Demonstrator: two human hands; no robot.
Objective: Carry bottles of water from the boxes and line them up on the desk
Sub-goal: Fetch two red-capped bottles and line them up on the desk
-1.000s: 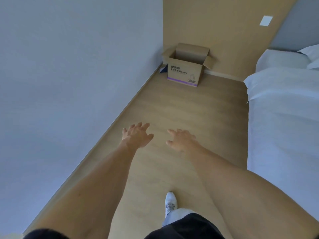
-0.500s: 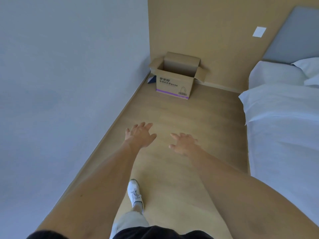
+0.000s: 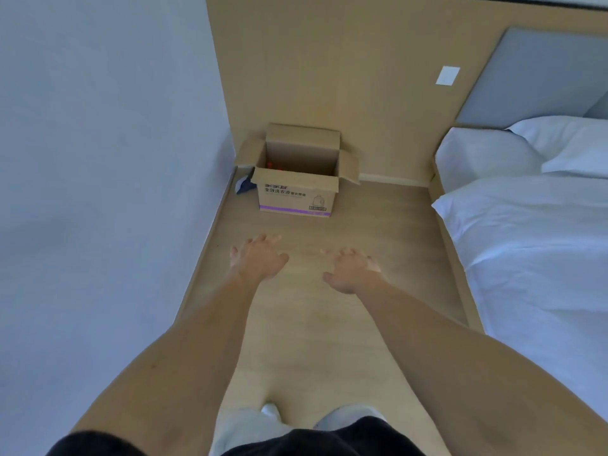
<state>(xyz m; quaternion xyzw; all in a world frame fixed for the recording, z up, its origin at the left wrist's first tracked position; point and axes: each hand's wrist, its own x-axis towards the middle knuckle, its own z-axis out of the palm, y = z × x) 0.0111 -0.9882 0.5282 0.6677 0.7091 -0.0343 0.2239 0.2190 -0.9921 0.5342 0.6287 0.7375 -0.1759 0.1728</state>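
Two bare hands are stretched out in front, palms down, hanging over the wooden floor (image 3: 329, 340) with nothing in either one. The left hand (image 3: 258, 260) has its fingers spread and relaxed, so that grip is released; same story for the right hand (image 3: 350, 269), fingers loose and slightly fanned, holding nothing. The two hands sit side by side with a clear gap between them.

Ahead of them, well apart from the fingertips, a cardboard box (image 3: 297, 189) stands on the floor in the corner where the pale grey wall (image 3: 98, 159) on the left meets the tan wood panel (image 3: 329, 77) at the back. Its flaps are open and folded outward, and the front face has printed text plus a purple stripe along the bottom edge. Inside, near the left wall of the box, there's a bit of red (image 3: 274, 165) showing, which could be bottle caps, but it's too small to tell for sure.

Something dark blue and white (image 3: 244, 185) lies on the floor just beside the box, squeezed between it and the grey wall.

On the right a bed (image 3: 533, 258) with white sheets runs along the floor, pillows (image 3: 566, 144) up at the head end against a grey headboard (image 3: 539, 80). A small white plate (image 3: 447, 75) sits on the wood panel.
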